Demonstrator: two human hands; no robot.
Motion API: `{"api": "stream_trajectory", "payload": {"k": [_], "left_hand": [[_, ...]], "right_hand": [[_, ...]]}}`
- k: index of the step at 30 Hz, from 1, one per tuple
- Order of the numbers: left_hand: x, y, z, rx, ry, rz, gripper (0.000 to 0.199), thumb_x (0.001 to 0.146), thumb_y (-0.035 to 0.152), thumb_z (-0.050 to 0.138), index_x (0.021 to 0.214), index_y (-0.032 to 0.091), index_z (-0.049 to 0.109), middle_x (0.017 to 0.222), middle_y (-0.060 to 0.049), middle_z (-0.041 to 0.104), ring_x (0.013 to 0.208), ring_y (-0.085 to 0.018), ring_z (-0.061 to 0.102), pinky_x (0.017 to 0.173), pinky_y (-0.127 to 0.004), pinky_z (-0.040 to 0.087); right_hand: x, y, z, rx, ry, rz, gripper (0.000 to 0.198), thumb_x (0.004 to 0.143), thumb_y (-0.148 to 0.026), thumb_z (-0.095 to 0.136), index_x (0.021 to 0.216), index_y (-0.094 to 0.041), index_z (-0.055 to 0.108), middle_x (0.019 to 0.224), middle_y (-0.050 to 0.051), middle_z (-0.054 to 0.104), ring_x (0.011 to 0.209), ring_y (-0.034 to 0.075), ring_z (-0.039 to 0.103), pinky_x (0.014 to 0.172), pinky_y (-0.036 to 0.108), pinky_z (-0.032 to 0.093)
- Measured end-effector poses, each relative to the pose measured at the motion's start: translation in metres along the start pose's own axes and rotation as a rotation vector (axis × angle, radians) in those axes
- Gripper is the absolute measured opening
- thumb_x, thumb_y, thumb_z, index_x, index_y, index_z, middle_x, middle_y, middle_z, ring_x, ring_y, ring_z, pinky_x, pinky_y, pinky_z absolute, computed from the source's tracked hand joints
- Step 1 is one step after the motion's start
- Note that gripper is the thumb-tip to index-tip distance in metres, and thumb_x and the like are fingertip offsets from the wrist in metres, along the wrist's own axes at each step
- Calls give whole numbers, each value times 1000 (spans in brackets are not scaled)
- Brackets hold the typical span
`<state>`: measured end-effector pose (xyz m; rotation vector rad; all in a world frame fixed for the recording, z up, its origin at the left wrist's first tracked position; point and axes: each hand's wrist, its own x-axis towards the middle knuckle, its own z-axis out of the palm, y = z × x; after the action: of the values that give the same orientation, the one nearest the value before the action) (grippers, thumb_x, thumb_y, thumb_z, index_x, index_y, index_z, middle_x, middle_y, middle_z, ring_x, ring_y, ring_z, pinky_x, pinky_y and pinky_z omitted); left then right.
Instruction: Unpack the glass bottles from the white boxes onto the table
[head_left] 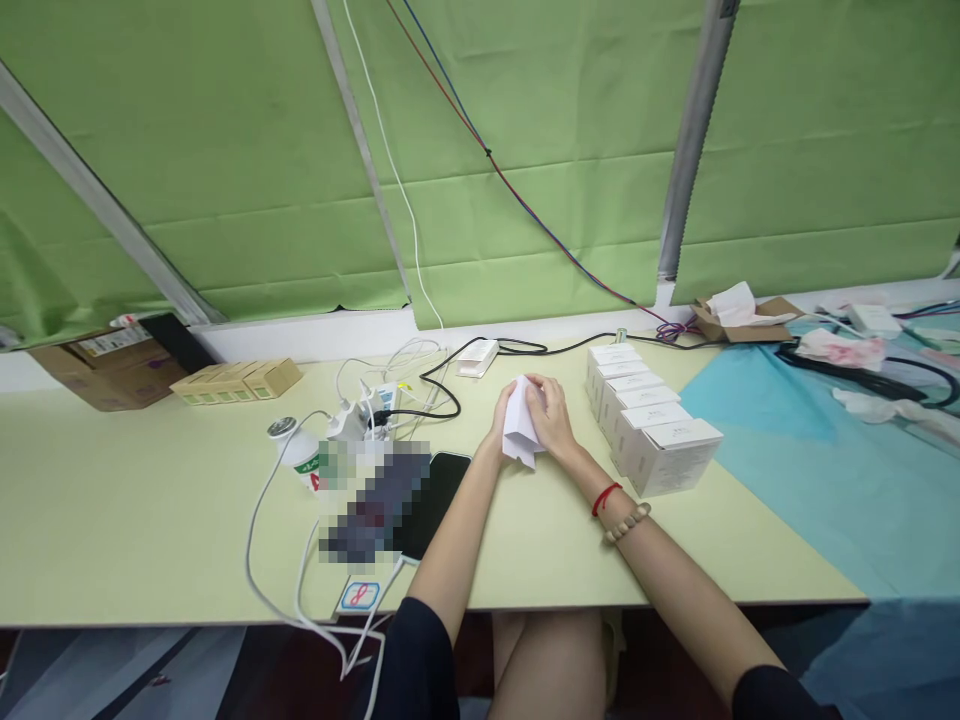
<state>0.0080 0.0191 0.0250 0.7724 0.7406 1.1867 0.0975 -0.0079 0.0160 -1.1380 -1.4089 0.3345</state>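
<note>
Between my two hands is a small white paper box [520, 418], its near end open with a flap hanging down. My left hand [501, 415] presses against its left side, fingers mostly hidden behind it. Wrapped over the right side and top is my right hand [552, 415], with a red cord and a beaded bracelet on that wrist. To the right of my hands stands a row of several closed white boxes [671, 450]. Beyond my hands, a white box [477, 357] lies on the table.
Left of my forearm lie a phone [435, 500] and a blurred-out flat object. A white bottle [296, 450], a power strip [381, 410] and loose cables stand near them. Yellowish boxes [238, 382] and a cardboard box [112, 370] sit far left. Blue sheeting [825, 470] covers the right side.
</note>
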Motion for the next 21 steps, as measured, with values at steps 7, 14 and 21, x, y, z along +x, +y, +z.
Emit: {"api": "stream_trajectory", "payload": {"k": [7, 14, 21], "left_hand": [[-5, 20, -16, -210, 131, 53, 51, 80, 61, 30, 75, 18, 57, 76, -11, 64, 86, -26, 65, 76, -39, 52], [3, 6, -5, -318, 386, 139, 54, 91, 57, 20, 87, 16, 55, 75, -8, 61, 73, -20, 63, 67, -32, 52], [1, -12, 9, -68, 359, 302, 38, 83, 51, 53, 101, 19, 44, 87, -6, 63, 76, -15, 64, 72, -27, 51]], "right_hand": [[-1, 7, -6, -2, -106, -77, 50, 82, -13, 29, 129, -17, 46, 125, 11, 49, 116, 17, 48, 103, 35, 38], [-11, 4, 10, 322, -168, 117, 92, 63, -29, 67, 143, -23, 22, 130, 13, 44, 118, 23, 49, 96, 40, 46], [-2, -5, 18, 736, 174, 594, 119, 51, -37, 81, 144, -22, 9, 123, 12, 54, 104, 19, 61, 92, 31, 48]]}}
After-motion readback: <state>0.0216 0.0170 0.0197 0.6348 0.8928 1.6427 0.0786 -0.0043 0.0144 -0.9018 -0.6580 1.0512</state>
